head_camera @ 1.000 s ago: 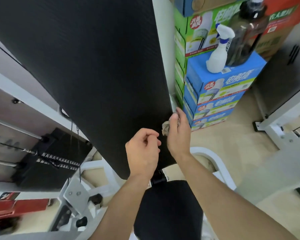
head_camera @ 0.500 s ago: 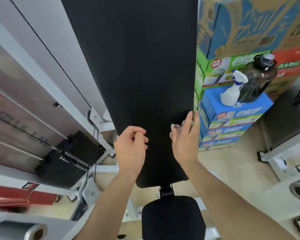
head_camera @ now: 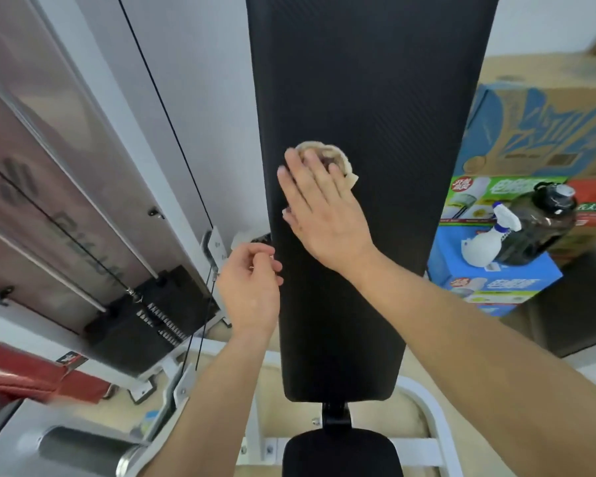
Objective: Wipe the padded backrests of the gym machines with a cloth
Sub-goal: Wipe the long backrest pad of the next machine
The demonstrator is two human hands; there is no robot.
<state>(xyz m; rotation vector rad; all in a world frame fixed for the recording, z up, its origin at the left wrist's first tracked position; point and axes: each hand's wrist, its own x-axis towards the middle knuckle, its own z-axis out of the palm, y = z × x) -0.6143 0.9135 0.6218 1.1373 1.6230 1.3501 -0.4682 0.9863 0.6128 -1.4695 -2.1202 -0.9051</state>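
Observation:
A long black padded backrest (head_camera: 375,98) stands upright in the middle of the view. My right hand (head_camera: 320,208) lies flat on its left half with fingers straight, pressing a small beige cloth (head_camera: 338,160) against the pad; most of the cloth is hidden under my fingers. My left hand (head_camera: 252,287) hovers at the backrest's left edge with its fingers loosely curled, and I see nothing in it.
A black seat pad (head_camera: 338,456) sits below the backrest. A weight stack (head_camera: 152,315) with cables and white frame rails stands at the left. Stacked cartons (head_camera: 496,277) at the right carry a white spray bottle (head_camera: 486,239) and a dark jug (head_camera: 541,222).
My right hand has moved with the cloth from the backrest's lower right edge up and across to its left half, now lying flat. My left hand stayed near the left edge. The camera tilted up.

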